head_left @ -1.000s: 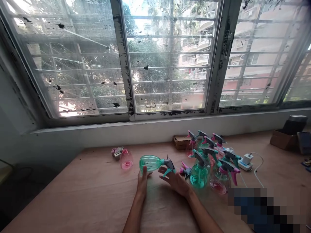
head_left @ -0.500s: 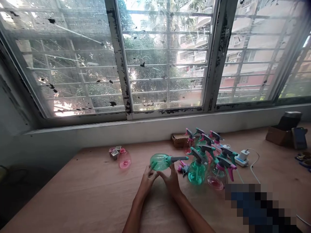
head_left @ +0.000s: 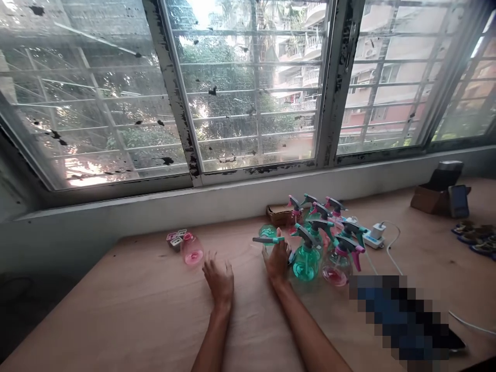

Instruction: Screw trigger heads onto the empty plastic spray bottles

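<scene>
My right hand (head_left: 277,262) is closed around a green spray bottle (head_left: 267,231), partly hiding it. The bottle's grey trigger head (head_left: 267,240) points across in front of its clear green body. My left hand (head_left: 219,281) holds nothing, its fingers spread above the table. Just beyond the left fingertips stands a pink bottle (head_left: 192,252) with an uncovered neck. To the right of my right hand, a green spray bottle with a grey head (head_left: 307,263) stands upright, beside a clear one with a pink trigger (head_left: 336,271).
Several more spray bottles (head_left: 320,212) crowd behind those two. A small cardboard box (head_left: 279,213) lies by the wall. Small grey packs (head_left: 176,239) sit behind the pink bottle. A power strip with a white charger (head_left: 376,235) and a blurred-out dark device (head_left: 406,320) are on the right.
My left hand has let go of the green spray bottle and moved left towards the pink bottle. My right hand has turned the green bottle and shifted it away from me. The view has shifted slightly.
</scene>
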`<control>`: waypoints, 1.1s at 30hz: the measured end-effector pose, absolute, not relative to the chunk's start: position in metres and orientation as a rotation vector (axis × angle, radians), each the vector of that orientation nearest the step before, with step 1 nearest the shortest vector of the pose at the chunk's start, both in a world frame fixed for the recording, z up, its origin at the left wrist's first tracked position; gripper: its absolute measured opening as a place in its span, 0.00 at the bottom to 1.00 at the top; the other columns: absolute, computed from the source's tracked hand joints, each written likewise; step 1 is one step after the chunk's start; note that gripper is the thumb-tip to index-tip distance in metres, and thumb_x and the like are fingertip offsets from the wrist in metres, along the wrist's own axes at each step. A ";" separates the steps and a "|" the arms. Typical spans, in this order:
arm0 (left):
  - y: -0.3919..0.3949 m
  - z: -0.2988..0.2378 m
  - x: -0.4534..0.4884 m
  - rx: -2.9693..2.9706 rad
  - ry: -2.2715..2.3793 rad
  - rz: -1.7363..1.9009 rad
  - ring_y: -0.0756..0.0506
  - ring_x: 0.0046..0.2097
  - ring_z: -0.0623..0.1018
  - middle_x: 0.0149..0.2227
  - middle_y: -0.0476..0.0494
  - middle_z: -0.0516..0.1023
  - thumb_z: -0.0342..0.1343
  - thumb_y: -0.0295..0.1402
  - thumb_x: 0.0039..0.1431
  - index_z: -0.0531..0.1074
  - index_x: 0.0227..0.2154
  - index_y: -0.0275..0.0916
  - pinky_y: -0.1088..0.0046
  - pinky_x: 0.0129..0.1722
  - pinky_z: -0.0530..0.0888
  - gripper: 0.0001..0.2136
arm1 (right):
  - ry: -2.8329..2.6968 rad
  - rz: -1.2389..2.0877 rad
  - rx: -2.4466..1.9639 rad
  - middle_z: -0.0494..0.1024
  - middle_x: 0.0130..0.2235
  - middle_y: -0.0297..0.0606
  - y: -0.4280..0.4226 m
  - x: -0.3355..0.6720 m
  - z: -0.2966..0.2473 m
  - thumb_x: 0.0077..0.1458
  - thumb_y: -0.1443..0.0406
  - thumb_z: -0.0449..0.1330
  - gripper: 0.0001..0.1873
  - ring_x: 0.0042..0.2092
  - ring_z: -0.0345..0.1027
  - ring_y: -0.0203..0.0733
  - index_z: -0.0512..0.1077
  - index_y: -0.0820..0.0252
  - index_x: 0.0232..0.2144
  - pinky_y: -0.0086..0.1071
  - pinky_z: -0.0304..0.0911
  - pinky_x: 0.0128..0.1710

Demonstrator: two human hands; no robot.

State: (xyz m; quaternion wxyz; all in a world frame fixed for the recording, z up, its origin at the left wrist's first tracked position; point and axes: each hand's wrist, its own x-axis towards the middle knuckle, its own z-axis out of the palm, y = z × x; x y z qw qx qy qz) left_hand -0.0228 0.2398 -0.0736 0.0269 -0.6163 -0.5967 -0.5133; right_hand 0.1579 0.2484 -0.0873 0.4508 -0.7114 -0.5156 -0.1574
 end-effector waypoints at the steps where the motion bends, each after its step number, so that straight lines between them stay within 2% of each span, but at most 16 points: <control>1: 0.239 -0.071 -0.024 -1.822 -1.848 -1.570 0.35 0.67 0.55 0.64 0.29 0.58 0.50 0.30 0.61 0.57 0.59 0.34 0.50 0.64 0.55 0.23 | -1.265 -0.387 -1.764 0.64 0.58 0.55 0.250 0.160 -0.087 0.62 0.62 0.52 0.30 0.55 0.58 0.59 0.52 0.66 0.63 0.52 0.53 0.56; 4: 0.245 -0.063 -0.038 -1.616 -1.855 -1.520 0.32 0.69 0.47 0.68 0.26 0.45 0.54 0.35 0.60 0.51 0.62 0.34 0.48 0.65 0.52 0.29 | -1.235 -0.382 -1.798 0.64 0.58 0.56 0.251 0.166 -0.089 0.61 0.61 0.53 0.29 0.56 0.57 0.59 0.55 0.66 0.61 0.49 0.56 0.54; 7: 0.259 -0.056 -0.063 -1.407 -1.881 -1.509 0.26 0.69 0.41 0.68 0.17 0.37 0.60 0.43 0.54 0.41 0.64 0.31 0.41 0.63 0.48 0.43 | -1.220 -0.378 -1.840 0.65 0.56 0.58 0.253 0.169 -0.089 0.60 0.61 0.55 0.26 0.53 0.60 0.62 0.60 0.66 0.58 0.49 0.58 0.50; 9: 0.270 -0.053 -0.078 -1.340 -1.899 -1.495 0.24 0.69 0.42 0.67 0.14 0.38 0.63 0.45 0.50 0.37 0.65 0.29 0.40 0.63 0.48 0.50 | -1.227 -0.380 -1.857 0.65 0.56 0.56 0.255 0.168 -0.089 0.58 0.60 0.56 0.26 0.51 0.61 0.63 0.62 0.62 0.57 0.49 0.59 0.48; 11: 0.279 -0.052 -0.088 -1.338 -1.917 -1.472 0.23 0.68 0.47 0.67 0.14 0.43 0.65 0.45 0.47 0.37 0.65 0.29 0.40 0.62 0.50 0.53 | -1.236 -0.382 -1.865 0.65 0.56 0.55 0.258 0.167 -0.089 0.58 0.60 0.58 0.28 0.51 0.62 0.62 0.61 0.60 0.59 0.49 0.59 0.48; 15: 0.285 -0.055 -0.090 -1.377 -1.971 -1.443 0.24 0.62 0.63 0.63 0.15 0.57 0.63 0.41 0.50 0.38 0.65 0.28 0.44 0.57 0.63 0.49 | -1.223 -0.378 -1.884 0.66 0.54 0.57 0.264 0.166 -0.092 0.58 0.57 0.57 0.35 0.51 0.62 0.62 0.53 0.63 0.63 0.49 0.57 0.49; 18: 0.285 -0.058 -0.086 -1.393 -2.010 -1.443 0.28 0.58 0.69 0.60 0.21 0.64 0.59 0.37 0.55 0.40 0.66 0.32 0.48 0.55 0.66 0.42 | -1.200 -0.371 -1.904 0.68 0.52 0.58 0.265 0.167 -0.094 0.60 0.55 0.55 0.40 0.50 0.62 0.60 0.45 0.67 0.66 0.49 0.56 0.51; 21: 0.286 -0.059 -0.086 -1.395 -2.049 -1.447 0.29 0.57 0.70 0.60 0.24 0.65 0.58 0.37 0.55 0.41 0.66 0.33 0.50 0.56 0.66 0.41 | -1.195 -0.364 -1.919 0.70 0.49 0.54 0.264 0.167 -0.094 0.60 0.53 0.55 0.40 0.49 0.63 0.59 0.44 0.64 0.66 0.50 0.55 0.52; 24: 0.289 -0.061 -0.089 -1.371 -2.103 -1.443 0.27 0.59 0.69 0.61 0.21 0.64 0.59 0.40 0.54 0.42 0.65 0.30 0.48 0.56 0.66 0.43 | -1.206 -0.361 -1.922 0.70 0.48 0.51 0.263 0.166 -0.094 0.60 0.51 0.56 0.40 0.49 0.62 0.59 0.46 0.60 0.67 0.52 0.52 0.53; 27: 0.293 -0.064 -0.092 -1.365 -2.162 -1.436 0.27 0.58 0.70 0.60 0.20 0.65 0.61 0.43 0.51 0.43 0.65 0.29 0.49 0.54 0.68 0.45 | -1.206 -0.353 -1.928 0.70 0.48 0.53 0.263 0.164 -0.094 0.59 0.51 0.57 0.41 0.49 0.62 0.60 0.47 0.60 0.67 0.52 0.52 0.52; 29: 0.295 -0.065 -0.093 -1.375 -2.200 -1.425 0.29 0.56 0.72 0.59 0.22 0.67 0.62 0.43 0.51 0.45 0.64 0.29 0.50 0.53 0.69 0.44 | -1.206 -0.344 -1.931 0.70 0.49 0.55 0.264 0.164 -0.095 0.59 0.50 0.57 0.42 0.48 0.62 0.61 0.46 0.61 0.67 0.52 0.54 0.51; 33: 0.294 -0.065 -0.092 -1.367 -2.264 -1.404 0.33 0.55 0.73 0.58 0.29 0.68 0.59 0.44 0.55 0.48 0.63 0.35 0.49 0.53 0.69 0.38 | -1.204 -0.338 -1.931 0.69 0.50 0.57 0.265 0.164 -0.096 0.60 0.49 0.56 0.43 0.49 0.63 0.62 0.45 0.63 0.67 0.51 0.56 0.50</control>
